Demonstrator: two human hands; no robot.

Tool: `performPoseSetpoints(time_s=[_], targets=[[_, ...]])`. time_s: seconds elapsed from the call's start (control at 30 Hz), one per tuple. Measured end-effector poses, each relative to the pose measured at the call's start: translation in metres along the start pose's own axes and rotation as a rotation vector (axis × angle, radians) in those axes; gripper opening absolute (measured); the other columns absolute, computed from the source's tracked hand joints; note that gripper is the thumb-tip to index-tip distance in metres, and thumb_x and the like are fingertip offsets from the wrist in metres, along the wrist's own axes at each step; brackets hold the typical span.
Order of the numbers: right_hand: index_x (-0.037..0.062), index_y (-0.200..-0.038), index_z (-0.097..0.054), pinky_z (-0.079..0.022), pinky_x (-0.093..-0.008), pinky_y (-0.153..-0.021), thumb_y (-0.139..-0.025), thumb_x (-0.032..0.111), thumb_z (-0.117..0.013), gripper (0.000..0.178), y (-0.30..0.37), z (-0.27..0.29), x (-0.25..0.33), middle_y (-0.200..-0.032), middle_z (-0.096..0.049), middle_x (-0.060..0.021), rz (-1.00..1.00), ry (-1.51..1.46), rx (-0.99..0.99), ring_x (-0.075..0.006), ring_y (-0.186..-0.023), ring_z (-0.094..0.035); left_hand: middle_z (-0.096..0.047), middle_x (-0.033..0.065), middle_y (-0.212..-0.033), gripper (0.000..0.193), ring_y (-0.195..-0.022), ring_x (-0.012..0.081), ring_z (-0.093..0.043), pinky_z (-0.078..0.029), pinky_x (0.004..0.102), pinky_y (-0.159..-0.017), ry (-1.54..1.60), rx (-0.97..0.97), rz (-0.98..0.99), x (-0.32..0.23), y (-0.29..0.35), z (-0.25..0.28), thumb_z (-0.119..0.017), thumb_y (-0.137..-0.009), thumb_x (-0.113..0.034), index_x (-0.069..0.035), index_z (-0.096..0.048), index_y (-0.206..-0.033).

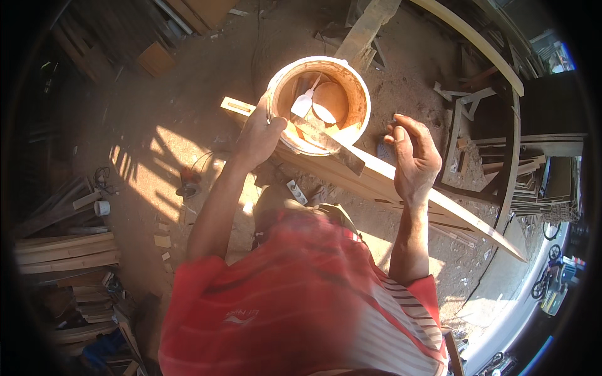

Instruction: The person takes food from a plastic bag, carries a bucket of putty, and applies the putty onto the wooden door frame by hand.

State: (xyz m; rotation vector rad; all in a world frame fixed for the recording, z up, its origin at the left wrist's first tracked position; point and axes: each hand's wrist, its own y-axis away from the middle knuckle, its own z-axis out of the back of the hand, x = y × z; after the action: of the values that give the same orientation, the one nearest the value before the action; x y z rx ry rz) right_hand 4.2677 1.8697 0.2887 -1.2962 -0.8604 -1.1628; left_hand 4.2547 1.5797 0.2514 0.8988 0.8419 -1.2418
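My left hand (260, 135) is closed on the near left rim of a round, pale bucket (359, 81) with brown-stained inner walls. Inside lie a white squeeze bottle (302, 104) with a thin nozzle and a round, tan object (330, 100) with a bright edge. A flat strip like a metal blade (347, 158) slants across the near rim; its kind is unclear. Right of the bucket, my right hand (417, 160) is raised, its fingers curled toward the thumb. Anything small in that pinch is too small to name. Below both hands runs a long wooden beam (451, 216).
A corded power tool (187, 182) lies on the dirt floor at left. Stacked boards (66, 254) fill the lower left. A wooden frame (511, 156) with a curved top piece stands at right. A white power strip (296, 192) lies beneath the beam.
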Motion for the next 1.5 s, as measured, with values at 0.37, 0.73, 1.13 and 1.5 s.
performPoseSetpoints(time_s=[0.37,0.73,1.13,1.5], targets=[[0.0024,-0.118,-0.068,-0.054,-0.0441,-0.094,-0.091,0.019,-0.071,0.032,-0.136,-0.076,0.025,-0.108,-0.070,-0.0184,0.209,0.869,0.695,-0.0360,-0.109,-0.067,-0.068,0.0219,-0.113,0.053,-0.106,0.0280,-0.064,-0.050,0.0407,-0.096,-0.086,0.452,0.085,0.009,-0.146,-0.021,-0.060,-0.086,-0.026,0.004,-0.060,-0.130],[0.0060,-0.134,-0.066,-0.046,-0.0406,-0.115,-0.088,0.010,-0.068,0.046,-0.203,-0.136,-0.094,-0.143,-0.062,-0.0176,-0.407,1.349,1.032,-0.0318,-0.137,-0.056,-0.052,0.0228,-0.153,0.078,-0.142,0.0380,-0.050,-0.041,0.0424,-0.117,0.089,0.771,-0.081,0.030,-0.211,-0.043,-0.061,-0.092,-0.042,-0.008,-0.038,-0.159],[0.0078,-0.133,-0.065,-0.048,-0.0458,-0.108,-0.086,0.019,-0.069,0.049,-0.189,-0.127,-0.090,-0.137,-0.063,-0.0210,-0.086,1.175,0.921,-0.0385,-0.124,-0.062,-0.056,0.0309,-0.144,0.070,-0.132,0.0460,-0.057,-0.046,0.0488,-0.111,0.169,0.578,-0.106,0.052,-0.199,-0.067,-0.057,-0.097,-0.044,-0.005,-0.046,-0.153],[0.0117,-0.112,-0.075,-0.055,-0.0451,-0.093,-0.094,0.022,-0.059,0.026,-0.194,-0.120,-0.066,-0.116,-0.074,-0.0146,-0.278,1.550,1.105,-0.0331,-0.111,-0.070,-0.067,0.0296,-0.120,0.052,-0.112,0.0462,-0.065,-0.052,0.0499,-0.095,0.003,0.260,-0.219,0.042,-0.194,-0.077,-0.053,-0.100,-0.032,0.002,-0.057,-0.139]])
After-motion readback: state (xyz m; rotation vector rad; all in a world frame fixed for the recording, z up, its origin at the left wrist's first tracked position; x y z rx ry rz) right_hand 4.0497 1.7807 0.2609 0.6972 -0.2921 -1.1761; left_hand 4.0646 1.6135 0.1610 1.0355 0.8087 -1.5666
